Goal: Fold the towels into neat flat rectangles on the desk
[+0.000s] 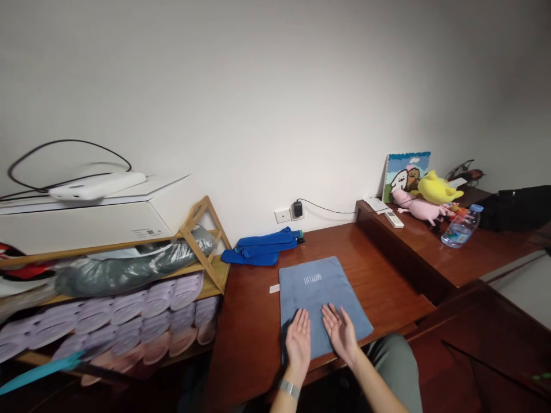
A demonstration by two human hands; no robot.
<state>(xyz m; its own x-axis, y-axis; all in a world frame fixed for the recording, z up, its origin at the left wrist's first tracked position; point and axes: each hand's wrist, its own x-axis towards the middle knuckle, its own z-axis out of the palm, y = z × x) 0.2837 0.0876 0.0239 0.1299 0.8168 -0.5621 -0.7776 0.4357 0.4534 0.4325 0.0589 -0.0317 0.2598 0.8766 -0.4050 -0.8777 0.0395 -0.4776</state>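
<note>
A flat blue-grey cloth piece (316, 295) with white lettering and a small white tag at its left edge lies on the brown wooden table (245, 315). Over its lower left part is my left hand (298, 339), palm up, fingers extended and holding nothing; a silvery band circles that wrist. My right hand (340, 331) is over the lower right part, also palm up and empty, with its thumb apart from the fingers. A gap separates the two hands. Whether either one touches the cloth I cannot tell.
Behind the cloth lies a folded blue item (262, 248), near a wall plug (297, 209). A shelf with slippers (129, 310) and a white box (86, 221) stands left. The raised surface at right holds plush toys (437, 188), a remote (394, 219) and a bottle (462, 228).
</note>
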